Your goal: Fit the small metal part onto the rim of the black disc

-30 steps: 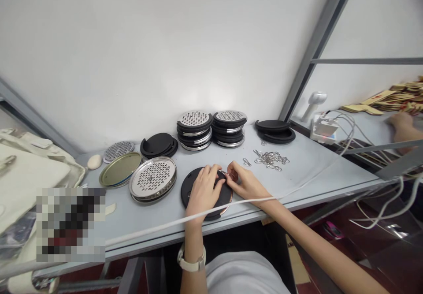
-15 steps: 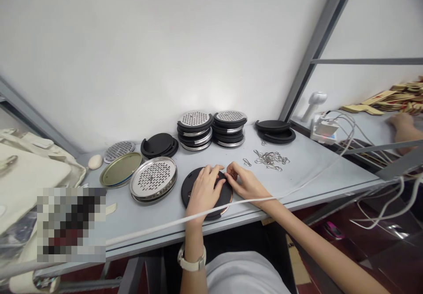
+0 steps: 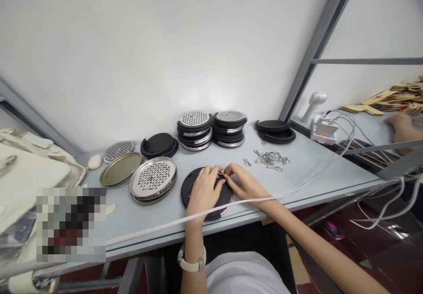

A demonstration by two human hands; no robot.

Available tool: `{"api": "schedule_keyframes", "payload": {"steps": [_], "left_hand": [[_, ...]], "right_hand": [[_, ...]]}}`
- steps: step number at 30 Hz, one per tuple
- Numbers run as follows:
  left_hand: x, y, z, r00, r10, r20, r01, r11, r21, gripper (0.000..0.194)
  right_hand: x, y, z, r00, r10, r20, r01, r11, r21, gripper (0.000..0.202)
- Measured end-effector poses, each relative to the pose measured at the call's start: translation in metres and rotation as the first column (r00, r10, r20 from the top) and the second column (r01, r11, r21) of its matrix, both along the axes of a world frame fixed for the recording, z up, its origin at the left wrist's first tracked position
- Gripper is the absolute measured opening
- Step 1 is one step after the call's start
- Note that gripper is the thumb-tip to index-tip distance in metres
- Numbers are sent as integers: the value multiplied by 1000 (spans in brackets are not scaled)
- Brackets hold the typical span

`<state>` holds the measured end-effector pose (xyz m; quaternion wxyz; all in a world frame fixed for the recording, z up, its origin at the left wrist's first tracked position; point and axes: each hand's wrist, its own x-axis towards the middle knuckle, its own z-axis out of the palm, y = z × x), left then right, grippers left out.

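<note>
Head view: the left hand (image 3: 204,189) presses flat on the black disc (image 3: 194,188), which lies at the near edge of the table (image 3: 313,166). The right hand (image 3: 243,180) pinches a small metal clip (image 3: 221,173) at the disc's far rim (fingertips almost meeting). Best to keep the disc pinned and work the clip squarely. Spare clips (image 3: 269,158) lie far right.
</note>
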<state>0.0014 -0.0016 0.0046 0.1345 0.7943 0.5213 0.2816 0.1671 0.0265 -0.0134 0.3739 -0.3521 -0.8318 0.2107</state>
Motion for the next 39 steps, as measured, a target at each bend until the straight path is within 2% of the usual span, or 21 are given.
{"api": "schedule_keyframes", "payload": {"steps": [8, 16, 39], "left_hand": [[0, 1, -1, 1000, 0, -1, 0, 1000, -4, 15], [-1, 3, -5, 1000, 13, -2, -13, 1000, -4, 28], [0, 3, -4, 1000, 9, 1, -9, 1000, -1, 31]], "right_hand": [[1, 2, -2, 1000, -26, 18, 26, 1000, 10, 6], [0, 1, -3, 997, -59, 49, 61, 998, -34, 7], [1, 2, -4, 995, -69, 67, 73, 996, -47, 10]]}}
